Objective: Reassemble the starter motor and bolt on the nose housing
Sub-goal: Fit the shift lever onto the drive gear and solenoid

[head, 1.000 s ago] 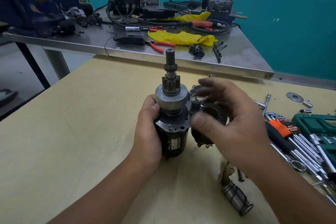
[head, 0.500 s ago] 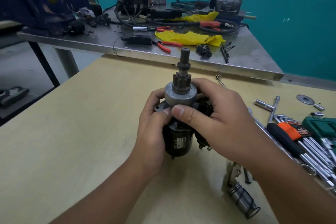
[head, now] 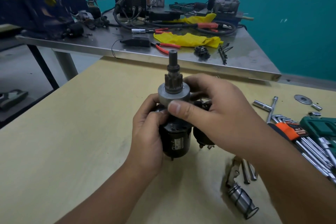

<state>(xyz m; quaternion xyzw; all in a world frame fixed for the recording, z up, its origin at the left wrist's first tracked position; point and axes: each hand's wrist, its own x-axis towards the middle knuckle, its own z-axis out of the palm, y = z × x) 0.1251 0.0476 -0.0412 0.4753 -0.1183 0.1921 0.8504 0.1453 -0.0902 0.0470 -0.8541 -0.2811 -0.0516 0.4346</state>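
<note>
Head view, centre frame: a black starter motor (head: pixel 175 140) stands upright on a pale yellow table (head: pixel 63 142), its grey collar, pinion gear and shaft pointing up. The left hand (head: pixel 147 132) wraps the body from the left; the right hand (head: pixel 216 114) pinches the collar, thumb in front. Behind, a cluttered steel bench (head: pixel 251 60) meets a teal wall.

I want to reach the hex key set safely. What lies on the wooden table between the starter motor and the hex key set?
In the head view, only the right hand and its forearm cross between the starter motor and the hex key set.
</note>
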